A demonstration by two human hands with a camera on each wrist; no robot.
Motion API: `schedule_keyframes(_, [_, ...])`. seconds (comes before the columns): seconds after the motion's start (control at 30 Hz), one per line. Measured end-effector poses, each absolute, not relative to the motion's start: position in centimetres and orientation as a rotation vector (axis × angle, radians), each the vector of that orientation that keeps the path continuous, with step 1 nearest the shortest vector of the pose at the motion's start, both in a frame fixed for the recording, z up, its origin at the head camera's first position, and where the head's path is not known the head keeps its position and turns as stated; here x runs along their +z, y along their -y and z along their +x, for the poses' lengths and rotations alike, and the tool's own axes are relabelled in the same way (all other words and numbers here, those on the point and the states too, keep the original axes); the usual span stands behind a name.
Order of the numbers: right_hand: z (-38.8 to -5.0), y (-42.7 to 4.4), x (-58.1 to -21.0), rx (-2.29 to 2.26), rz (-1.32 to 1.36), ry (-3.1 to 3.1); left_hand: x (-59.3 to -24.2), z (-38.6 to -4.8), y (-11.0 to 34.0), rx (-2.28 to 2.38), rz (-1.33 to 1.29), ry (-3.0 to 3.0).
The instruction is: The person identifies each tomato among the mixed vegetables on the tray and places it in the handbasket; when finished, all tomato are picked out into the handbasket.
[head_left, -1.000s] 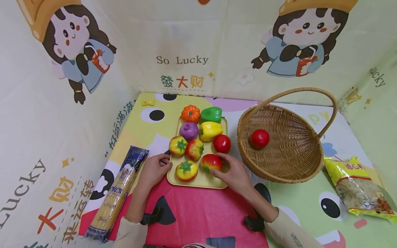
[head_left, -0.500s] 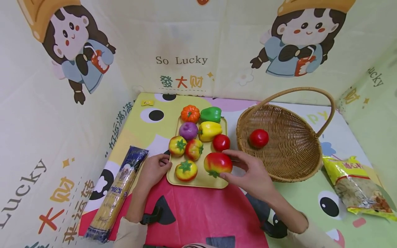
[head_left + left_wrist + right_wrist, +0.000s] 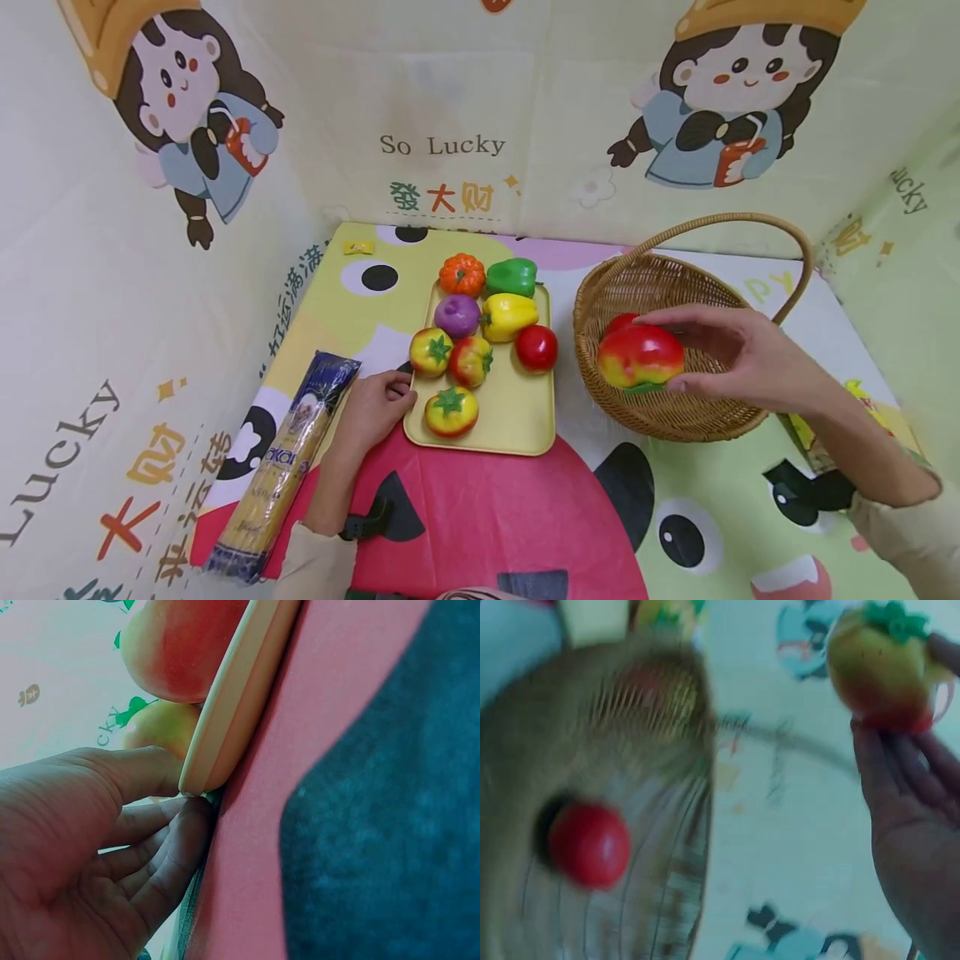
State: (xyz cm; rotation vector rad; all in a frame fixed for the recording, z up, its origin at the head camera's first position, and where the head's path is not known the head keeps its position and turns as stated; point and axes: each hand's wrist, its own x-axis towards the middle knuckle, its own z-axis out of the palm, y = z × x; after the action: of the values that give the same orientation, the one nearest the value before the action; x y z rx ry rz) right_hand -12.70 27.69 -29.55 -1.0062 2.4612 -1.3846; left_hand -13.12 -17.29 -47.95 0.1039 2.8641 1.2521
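The red-and-yellow fruit [image 3: 640,357] is in my right hand [image 3: 757,358], up in the air, well apart from the tray. My thumb and fingers stand about the fruit's width apart and hold it between them, its green leaves on the side toward me. The head view sets it against the left part of the basket; I cannot tell how high above the rim it is.

Nearest me are my pale left sleeve [image 3: 318,567] and right sleeve [image 3: 903,533], on either side of the printed tablecloth [image 3: 495,517]. A long pasta pack [image 3: 281,475] lies slantwise just outside my left forearm. My left hand [image 3: 371,408] pinches the left edge of the pale yellow tray [image 3: 517,417], thumb at the rim and fingers bent in against the underside, with only the edge between them.

On the tray, one leafy fruit [image 3: 451,412] sits closest to me, with a second leafy fruit [image 3: 430,352] and a third leafy fruit [image 3: 470,362] side by side beyond it. Right of those is a red tomato [image 3: 536,348]; then come a purple onion [image 3: 457,315], a yellow pepper [image 3: 510,317], and at the far end an orange pumpkin [image 3: 461,274] and a green pepper [image 3: 512,276].

To the right stands the wicker basket [image 3: 675,421] with another red tomato [image 3: 590,845] inside. My right forearm partly covers a yellow bag [image 3: 801,435]. Farther off are a small yellow packet [image 3: 358,247] and the cartoon-printed backdrop [image 3: 480,92].
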Motion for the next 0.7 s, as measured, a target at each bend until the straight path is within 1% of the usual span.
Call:
schedule_keyframes(0.17, [-16.1,-30.2,-29.5,-1.210,-0.972,-2.380,-47.8,-13.2,17.5,1.241,0.090,-2.869])
schedule_keyframes(0.33, [-18.9,-31.3,-31.9,-1.160,-0.917,-2.224,-47.9,-13.2,17.5,1.246,0.078,-2.866])
schedule_keyframes(0.5, [-20.6,-31.9,-34.6,-1.182,-0.835,-2.072,-47.9,-13.1,17.3,1.263,0.078,-2.848])
schedule_keyframes(0.7, [-21.7,-32.5,-36.9,-1.187,-0.818,-1.972,-47.8,-13.2,17.3,1.265,0.080,-2.847])
